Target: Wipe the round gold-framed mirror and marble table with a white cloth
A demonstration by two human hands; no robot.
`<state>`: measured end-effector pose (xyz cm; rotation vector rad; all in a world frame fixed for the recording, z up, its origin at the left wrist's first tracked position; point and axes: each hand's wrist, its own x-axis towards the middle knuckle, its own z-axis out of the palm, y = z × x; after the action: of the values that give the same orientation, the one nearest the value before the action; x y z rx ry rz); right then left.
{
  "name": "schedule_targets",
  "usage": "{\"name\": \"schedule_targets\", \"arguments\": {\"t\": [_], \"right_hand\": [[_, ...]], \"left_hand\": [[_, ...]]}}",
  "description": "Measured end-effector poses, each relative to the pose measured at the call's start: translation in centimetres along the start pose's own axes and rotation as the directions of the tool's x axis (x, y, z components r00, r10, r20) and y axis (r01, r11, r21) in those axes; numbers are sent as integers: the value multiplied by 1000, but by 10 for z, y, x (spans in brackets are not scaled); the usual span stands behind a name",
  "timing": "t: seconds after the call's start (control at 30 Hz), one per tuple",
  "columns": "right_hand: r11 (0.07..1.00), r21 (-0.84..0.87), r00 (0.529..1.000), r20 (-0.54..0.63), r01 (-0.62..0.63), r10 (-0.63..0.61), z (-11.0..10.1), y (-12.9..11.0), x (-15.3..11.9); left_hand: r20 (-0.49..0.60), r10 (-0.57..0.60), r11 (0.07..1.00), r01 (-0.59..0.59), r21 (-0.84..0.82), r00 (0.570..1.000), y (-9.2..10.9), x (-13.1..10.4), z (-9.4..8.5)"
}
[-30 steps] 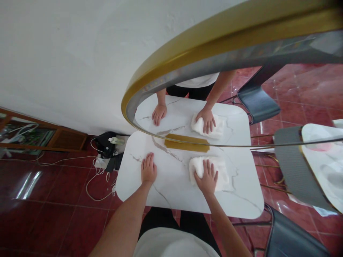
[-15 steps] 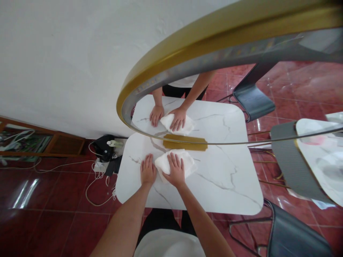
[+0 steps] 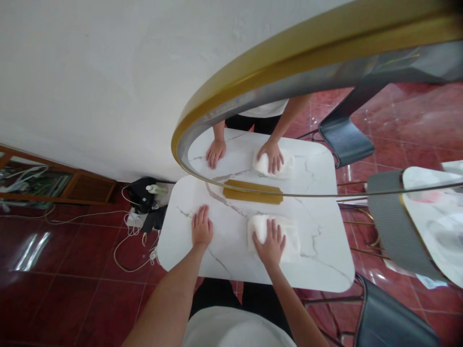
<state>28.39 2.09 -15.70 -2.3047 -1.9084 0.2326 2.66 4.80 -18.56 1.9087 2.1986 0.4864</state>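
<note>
A white marbled table (image 3: 231, 262) lies in front of me. My right hand (image 3: 272, 243) presses on a folded white cloth (image 3: 292, 241) right of the table's middle, its fingers spread across the cloth and its palm hiding part of it. To the left, my left hand (image 3: 201, 229) rests flat on the tabletop with nothing in it. Its fingers are stretched out and lie close together.
A gold-rimmed round mirror (image 3: 202, 96) rises at the table's far side and reflects both hands. At its foot sits a gold block (image 3: 253, 196). Dark chairs (image 3: 394, 313) stand at the right. Cables (image 3: 115, 253) trail on the red tiled floor (image 3: 72, 299) at the left.
My right hand has slid the white cloth to the right across the tabletop, away from my left hand. The left hand stays in nearly the same place.
</note>
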Motion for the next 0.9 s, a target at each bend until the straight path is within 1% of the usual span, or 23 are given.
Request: {"name": "schedule_targets", "arguments": {"t": [0.03, 0.07, 0.1, 0.17, 0.23, 0.27, 0.3, 0.33, 0.37, 0.43, 0.47, 0.5, 0.57, 0.63, 0.67, 0.7, 0.77, 0.83, 0.9], "right_hand": [[995, 3, 994, 47, 103, -103, 0, -11, -9], [979, 13, 974, 94, 204, -205, 0, -23, -18], [955, 30, 945, 137, 295, -297, 0, -35, -29], [893, 86, 869, 203, 442, -450, 0, -54, -47], [825, 150, 789, 242, 545, -566, 1, -63, -60], [801, 169, 760, 251, 575, -599, 1, -63, -63], [792, 172, 750, 254, 586, -611, 0, -58, -63], [802, 156, 762, 252, 577, -597, -1, -51, -60], [829, 123, 793, 244, 545, -558, -2, -40, -56], [907, 30, 887, 202, 419, -416, -7, -11, -43], [940, -13, 927, 172, 341, -334, -10, 6, -37], [963, -46, 956, 142, 266, -257, -13, 22, -31], [988, -87, 989, 88, 130, -122, -18, 50, -24], [994, -104, 999, 48, 21, -16, -21, 64, -23], [994, -106, 999, 34, -19, 23, -20, 64, -26], [994, -106, 999, 28, -41, 44, -19, 59, -30], [996, -94, 999, 42, -13, 18, -13, 37, -42], [993, -59, 991, 94, 106, -100, -5, 3, -57], [969, 1, 958, 153, 247, -244, 1, -31, -73]], "left_hand": [[-2, 1, 1000, -1, 0, 1000, 0, 0, 0], [-3, 2, 1000, -2, 1, 1000, 0, 0, 0], [-2, 5, 1000, -5, 3, 1000, 0, 0, 0], [1, 9, 1000, -9, 6, 1000, 0, 0, 0], [1, 7, 1000, -7, 5, 1000, 0, 0, -1], [-1, 5, 1000, -5, 3, 1000, 0, 0, -1], [-3, 2, 1000, -2, -1, 1000, 0, 0, -1], [-6, 0, 1000, 0, -6, 1000, 1, 0, -1], [-9, -1, 1000, 1, -11, 1000, 1, 0, -1], [-14, -2, 1000, 2, -17, 1000, 1, 0, -1], [-16, -3, 1000, 2, -17, 1000, 1, 0, 0], [-18, -2, 1000, 2, -16, 1000, 1, 0, 0], [-22, -2, 1000, 1, -15, 1000, 1, 0, 1], [-25, -1, 1000, 1, -19, 1000, 1, -1, 1], [-26, -1, 1000, 1, -21, 1000, 0, -1, 1], [-27, -1, 1000, 1, -22, 1000, 0, -1, 1], [-25, 1, 1000, -2, -22, 1000, 0, 0, 1], [-22, 5, 1000, -5, -20, 1000, 0, 0, 0], [-20, 8, 1000, -9, -24, 1000, 1, 0, -1]]}}
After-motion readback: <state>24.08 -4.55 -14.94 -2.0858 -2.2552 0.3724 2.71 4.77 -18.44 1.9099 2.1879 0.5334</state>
